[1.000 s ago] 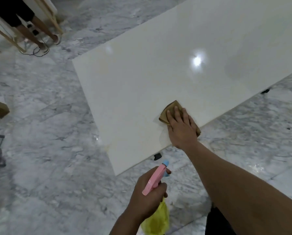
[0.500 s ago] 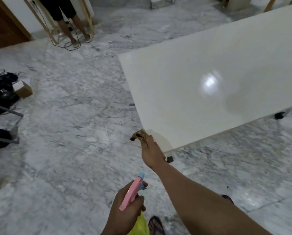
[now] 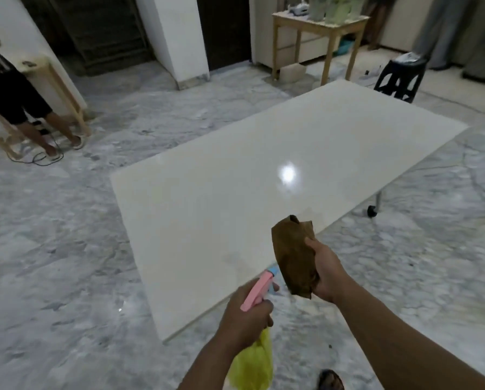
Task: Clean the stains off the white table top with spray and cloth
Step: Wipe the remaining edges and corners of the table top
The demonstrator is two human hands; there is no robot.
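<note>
Over the near long edge of the white table top [image 3: 235,198], your right hand [image 3: 327,270] holds the brown cloth [image 3: 293,254] up in the air, fingers curled around its right side, so the cloth hangs crumpled and clear of the surface. Your left hand [image 3: 245,319] grips the spray bottle [image 3: 259,291] just off the near edge, close beside the cloth: its pink trigger head with a blue nozzle tip points out over the table, and the yellow body hangs below your fist. Fingers are wrapped around the neck; whether the trigger is squeezed, you cannot tell from this view.

A faint greyish smudge [image 3: 232,257] shows on the table top near its near edge, just ahead of the nozzle. Farther toward the middle, a bright ceiling-light reflection [image 3: 287,173] sits on the glossy surface. 1 table leg with a black caster [image 3: 372,211] shows under the right end.

Around the table lies grey marble floor [image 3: 66,249]. Beyond the far corner stand a black plastic stool [image 3: 399,78] and a small wooden side table [image 3: 317,38] with items on top. At the left, another person's legs [image 3: 47,128] stand by a wooden frame, with a cable on the floor at their feet.
</note>
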